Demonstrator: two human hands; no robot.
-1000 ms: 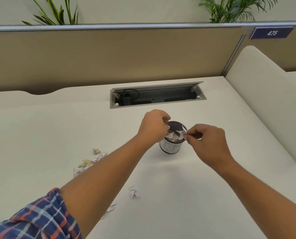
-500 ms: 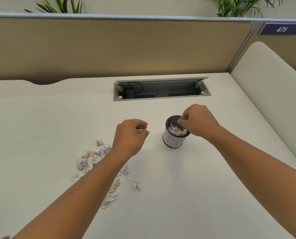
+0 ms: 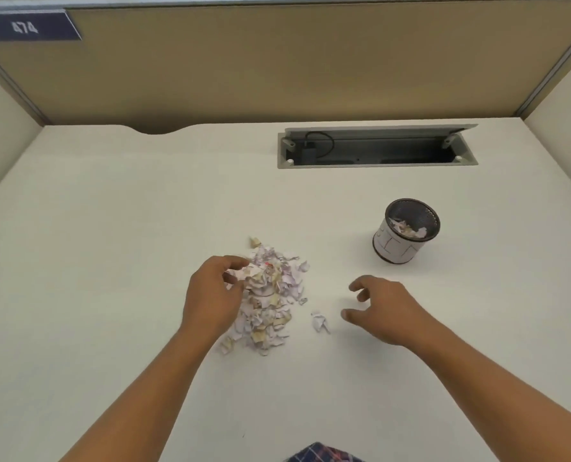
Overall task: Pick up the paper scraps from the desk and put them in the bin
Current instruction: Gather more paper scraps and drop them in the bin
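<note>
A heap of torn white and tan paper scraps (image 3: 270, 295) lies on the cream desk (image 3: 110, 261) just left of centre. My left hand (image 3: 212, 295) rests on the heap's left side, thumb and curled fingers pinching scraps at its top. One loose crumpled scrap (image 3: 319, 321) lies to the right of the heap. My right hand (image 3: 382, 311) hovers just right of that scrap, fingers spread and holding nothing. The small round mesh bin (image 3: 405, 233) stands upright farther back on the right, with scraps inside it.
An open cable tray (image 3: 377, 150) with a black plug and cord is sunk into the desk behind the bin. A tan partition (image 3: 277, 61) closes off the back, and low dividers stand at both sides.
Both hands have left the bin and come back toward me. The left hand now grips scraps in the heap; the right hand has opened beside the loose scrap. The view has shifted left.
</note>
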